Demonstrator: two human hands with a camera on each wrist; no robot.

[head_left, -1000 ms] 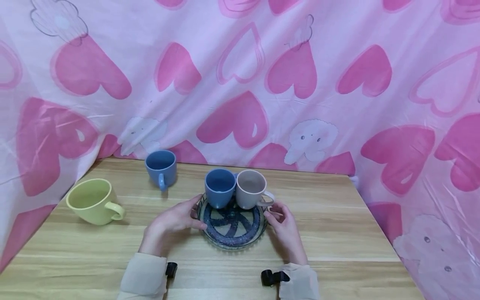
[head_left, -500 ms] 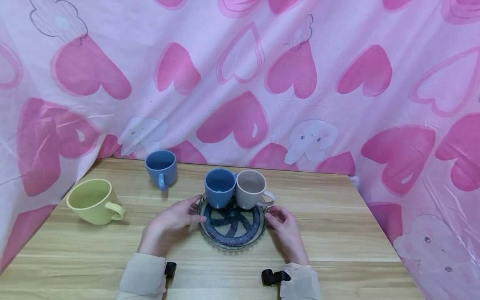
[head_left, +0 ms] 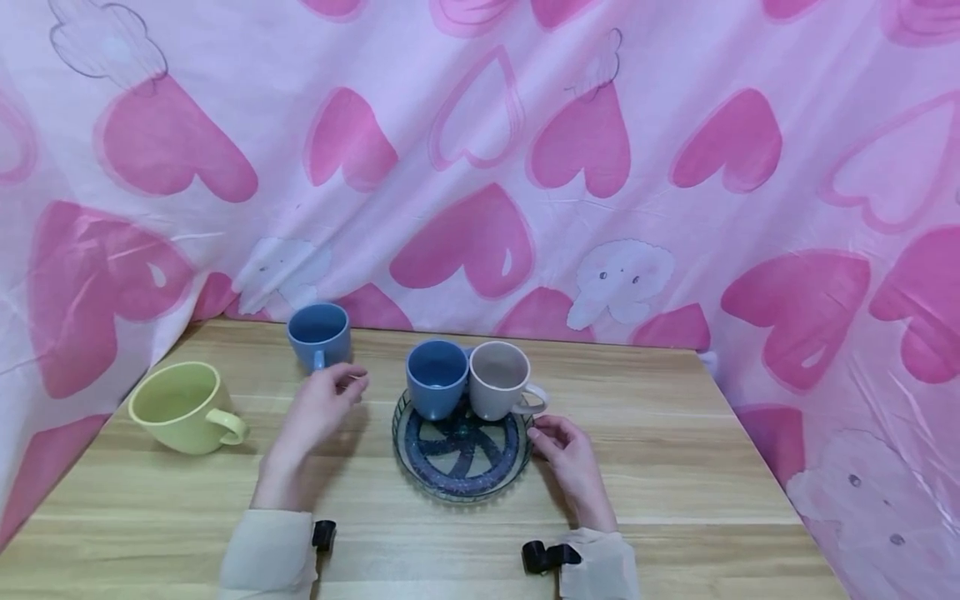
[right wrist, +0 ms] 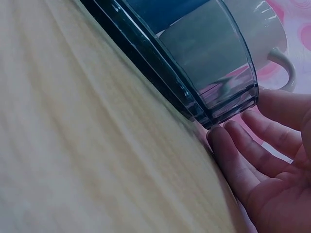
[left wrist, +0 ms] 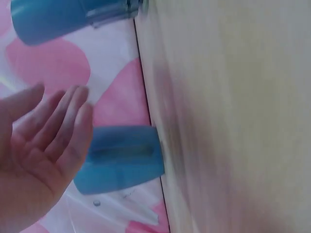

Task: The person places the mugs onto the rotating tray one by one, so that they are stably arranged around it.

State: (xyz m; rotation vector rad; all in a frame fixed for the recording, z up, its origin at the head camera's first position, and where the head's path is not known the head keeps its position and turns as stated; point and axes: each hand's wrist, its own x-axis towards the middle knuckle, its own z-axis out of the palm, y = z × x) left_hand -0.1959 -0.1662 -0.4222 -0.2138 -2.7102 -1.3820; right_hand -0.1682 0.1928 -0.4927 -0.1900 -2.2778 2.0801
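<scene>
A round clear glass dish [head_left: 463, 482] with a dark blue pattern stands mid-table. In its back half sit a blue mug [head_left: 437, 379] and a pale pinkish-grey mug [head_left: 498, 382], side by side. My right hand [head_left: 572, 467] holds the dish's right edge, thumb at the rim and fingers lower on the wall in the right wrist view. My left hand [head_left: 315, 417] is off the dish, fingers loosely bent around nothing. Just behind it stands a second blue mug [head_left: 318, 327], its handle partly hidden by the hand; whether they touch I cannot tell.
A wide yellow-green cup [head_left: 178, 408] stands on the left of the wooden table [head_left: 675, 467], its handle pointing right. Pink heart-patterned cloth [head_left: 465, 233] hangs along the table's back and sides.
My left hand has let go of the dish's left edge and moved left and back towards the second blue mug. My right hand stays at the dish, which has not visibly moved.
</scene>
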